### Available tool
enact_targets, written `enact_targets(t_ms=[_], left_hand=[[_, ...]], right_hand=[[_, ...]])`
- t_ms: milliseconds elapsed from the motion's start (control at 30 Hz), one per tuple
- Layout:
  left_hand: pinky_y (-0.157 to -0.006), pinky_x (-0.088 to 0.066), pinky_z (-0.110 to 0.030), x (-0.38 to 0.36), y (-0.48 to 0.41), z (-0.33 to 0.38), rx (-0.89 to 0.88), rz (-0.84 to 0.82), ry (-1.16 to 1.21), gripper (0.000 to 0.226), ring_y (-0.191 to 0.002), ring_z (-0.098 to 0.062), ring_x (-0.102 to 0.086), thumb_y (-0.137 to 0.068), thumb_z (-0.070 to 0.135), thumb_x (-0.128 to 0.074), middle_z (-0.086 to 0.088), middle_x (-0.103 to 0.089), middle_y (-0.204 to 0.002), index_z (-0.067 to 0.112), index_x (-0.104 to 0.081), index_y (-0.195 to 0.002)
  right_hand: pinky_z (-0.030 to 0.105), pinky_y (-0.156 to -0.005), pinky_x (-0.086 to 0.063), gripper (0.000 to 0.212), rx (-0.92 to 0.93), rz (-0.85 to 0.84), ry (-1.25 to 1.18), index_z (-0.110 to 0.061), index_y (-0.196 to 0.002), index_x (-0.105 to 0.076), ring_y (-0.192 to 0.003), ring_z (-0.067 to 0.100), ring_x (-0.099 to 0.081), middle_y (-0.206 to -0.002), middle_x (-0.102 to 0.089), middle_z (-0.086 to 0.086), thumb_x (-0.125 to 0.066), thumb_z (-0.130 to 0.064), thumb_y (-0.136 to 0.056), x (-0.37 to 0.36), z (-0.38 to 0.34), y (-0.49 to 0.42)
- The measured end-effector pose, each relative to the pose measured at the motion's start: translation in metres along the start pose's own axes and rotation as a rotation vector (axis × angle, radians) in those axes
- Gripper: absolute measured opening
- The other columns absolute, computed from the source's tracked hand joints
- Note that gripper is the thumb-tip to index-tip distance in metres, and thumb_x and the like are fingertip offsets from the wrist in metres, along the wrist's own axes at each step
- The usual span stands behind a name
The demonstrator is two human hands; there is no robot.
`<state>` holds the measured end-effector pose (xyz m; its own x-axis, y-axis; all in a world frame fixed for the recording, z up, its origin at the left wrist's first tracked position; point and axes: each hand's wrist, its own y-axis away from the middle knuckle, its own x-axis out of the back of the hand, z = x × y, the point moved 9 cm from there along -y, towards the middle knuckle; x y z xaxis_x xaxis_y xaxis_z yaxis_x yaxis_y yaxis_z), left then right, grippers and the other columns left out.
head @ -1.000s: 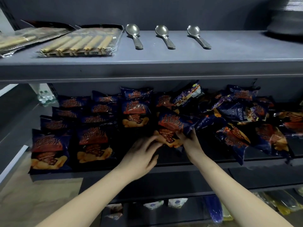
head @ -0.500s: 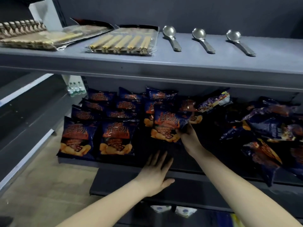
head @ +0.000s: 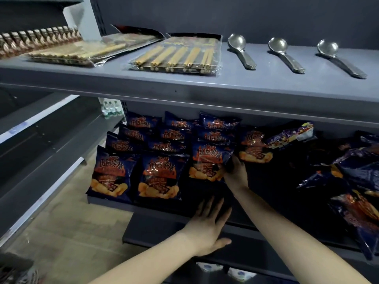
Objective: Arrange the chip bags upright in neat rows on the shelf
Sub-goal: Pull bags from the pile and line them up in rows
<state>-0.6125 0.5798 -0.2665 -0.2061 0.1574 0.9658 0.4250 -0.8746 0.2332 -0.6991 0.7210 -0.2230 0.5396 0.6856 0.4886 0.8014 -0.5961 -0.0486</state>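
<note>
- The chip bag [head: 210,160] stands upright at the front of the third column on the lower shelf [head: 164,209], just right of two front bags [head: 160,177] that are already lined up.
- The right hand [head: 235,174] grips the bag's lower right edge, its fingers clamped on the foil.
- A second ago this bag sat tilted further right, held by both hands. It is now squared up with the neat rows [head: 143,138] behind and beside it.
- The left hand [head: 209,224] has let go and lies palm down on the shelf's front lip, its fingers straight and slightly apart.
- To the right, loose bags [head: 359,181] lie jumbled at all angles.
- The upper shelf [head: 246,85] carries three metal spoons [head: 286,55] and packs of wafer sticks [head: 178,56].
</note>
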Motion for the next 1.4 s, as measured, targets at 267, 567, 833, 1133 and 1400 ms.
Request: enact_targets(t_ms=[267,567,833,1133,1400], left_hand=[[-0.113,0.013,-0.044,0.004,0.002,0.001,0.022,0.007,0.000,0.073,-0.142,-0.031,0.020,-0.096,0.054,-0.029,-0.010,0.020,-0.155,0.020,0.007,-0.149],[-0.116,-0.002,-0.037,0.033,-0.020,0.018,0.062,0.066,0.225,0.061,-0.144,-0.024,-0.002,-0.098,0.049,-0.027,-0.001,-0.004,-0.158,0.022,-0.011,-0.150],[-0.112,-0.017,-0.027,0.097,-0.084,0.067,-0.072,0.322,0.442,0.056,-0.141,-0.017,-0.018,-0.098,0.041,-0.035,-0.001,-0.019,-0.155,0.022,-0.018,-0.148],[-0.096,-0.041,-0.026,0.169,-0.116,0.184,-0.659,0.668,0.297,0.044,-0.116,-0.018,-0.047,-0.084,0.022,-0.050,-0.004,-0.048,-0.128,0.016,-0.045,-0.127],[-0.114,0.007,-0.042,0.083,-0.182,0.231,-0.582,0.216,-0.206,0.085,-0.142,-0.027,0.020,-0.089,0.035,-0.054,-0.007,0.014,-0.157,0.015,0.003,-0.149]], right_hand=[[0.040,-0.108,-0.036,0.073,-0.045,-0.039,-0.075,-0.017,-0.144,-0.031,-0.132,0.028,-0.038,-0.143,-0.039,0.011,-0.069,-0.033,-0.083,0.008,0.005,0.006],[0.014,-0.080,-0.043,0.034,0.010,0.001,-0.247,-0.030,-0.120,-0.049,-0.100,0.002,-0.056,-0.120,-0.057,-0.004,-0.063,-0.029,-0.088,0.076,0.004,0.041],[0.006,-0.076,-0.044,0.026,0.149,0.311,-0.225,-0.020,-0.113,-0.054,-0.093,-0.007,-0.059,-0.112,-0.061,0.002,-0.061,-0.012,-0.089,0.195,-0.003,0.071],[0.013,-0.084,-0.043,0.035,0.112,0.606,0.181,-0.015,-0.116,-0.058,-0.106,0.013,-0.055,-0.115,-0.053,-0.001,-0.061,-0.004,-0.084,0.302,0.041,0.102],[0.034,-0.108,-0.033,0.056,-0.327,0.278,0.366,-0.018,-0.142,-0.039,-0.135,0.028,-0.033,-0.145,-0.035,0.010,-0.056,-0.026,-0.089,0.300,0.137,0.111]])
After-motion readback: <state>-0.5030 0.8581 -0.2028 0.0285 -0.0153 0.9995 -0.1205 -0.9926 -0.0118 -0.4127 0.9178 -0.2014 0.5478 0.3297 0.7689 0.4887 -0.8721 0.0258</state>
